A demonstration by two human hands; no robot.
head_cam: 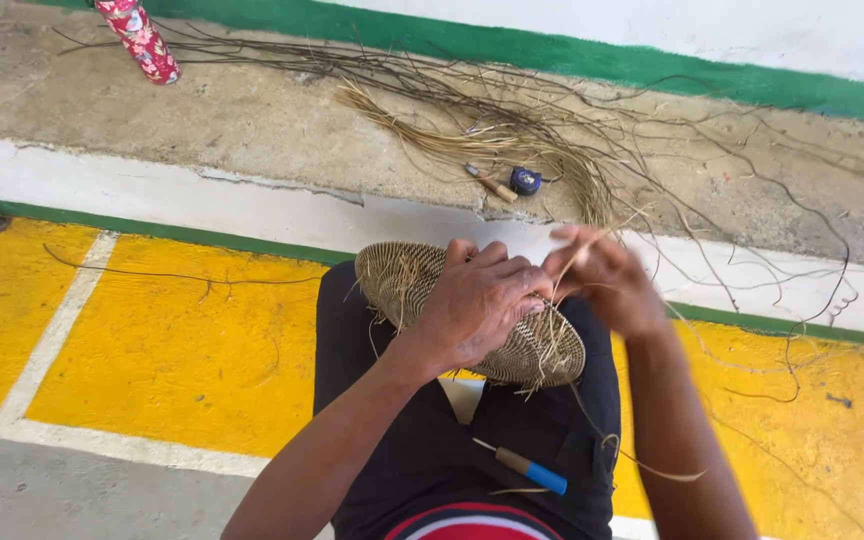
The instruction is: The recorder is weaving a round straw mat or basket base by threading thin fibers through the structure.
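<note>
Count of items visible from the head camera.
One woven basket (422,285), two hands, one blue-handled tool (524,466), one wooden-handled tool (492,184), one blue round object (525,180), one floral-patterned cylinder (139,38).

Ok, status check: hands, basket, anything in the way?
Left hand gripping woven basket on lap. Right hand pinching straw strand at rim. Blue-handled tool on lap, apart. Nothing blocking.

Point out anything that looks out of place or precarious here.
A blue-handled tool lies loose on the person's lap, below the woven basket, and might slide off. Long fibres sprawl untidily across the concrete ledge.
</note>
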